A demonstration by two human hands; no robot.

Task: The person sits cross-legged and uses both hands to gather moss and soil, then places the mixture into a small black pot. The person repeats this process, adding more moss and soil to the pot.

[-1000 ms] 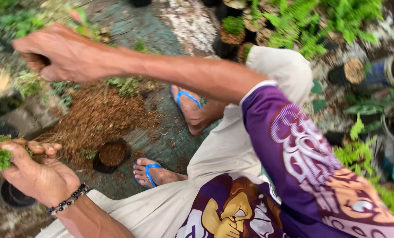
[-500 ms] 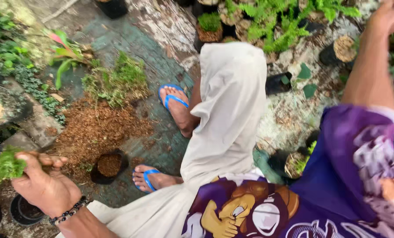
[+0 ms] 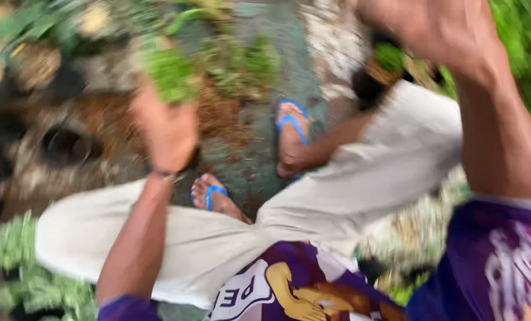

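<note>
The head view is heavily blurred by motion. My left hand (image 3: 169, 129) is raised over the brown soil heap (image 3: 221, 116) and grips a small green plant (image 3: 170, 72) that sticks up above the fingers. A dark bracelet sits on that wrist. My right hand (image 3: 435, 30) is up at the top right, close to a small dark pot with a green plant (image 3: 389, 59); whether its fingers hold anything is lost in the blur.
A black pot (image 3: 63, 145) lies left of the soil heap. My feet in blue sandals (image 3: 292, 128) rest on a grey-green slab (image 3: 259, 172). Leafy plants (image 3: 22, 279) fill the lower left, more greenery the right edge.
The view has swung left and blurred. My left hand has risen from the lower left toward the middle with the plant. My right arm stays raised at the right.
</note>
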